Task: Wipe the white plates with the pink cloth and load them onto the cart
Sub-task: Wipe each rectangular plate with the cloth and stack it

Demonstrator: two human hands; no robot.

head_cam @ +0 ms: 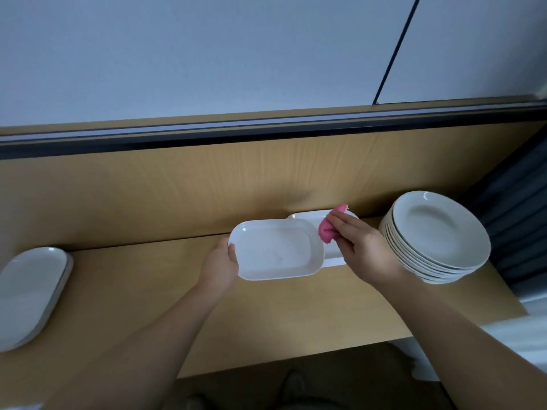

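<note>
My left hand (220, 266) grips the left rim of a white rectangular dish (275, 253), held above the wooden table (266, 315). My right hand (364, 250) holds a bunched pink cloth (328, 230) at the dish's right rim. Behind the held dish lies another white rectangular dish (333, 255), partly hidden by the first dish and my right hand.
A tall stack of round white plates (438, 235) stands at the table's right end. Oval white plates (29, 291) lie stacked at the left edge. A raised wooden back panel (207, 184) runs behind. Dark curtain (515, 214) at right. No cart in view.
</note>
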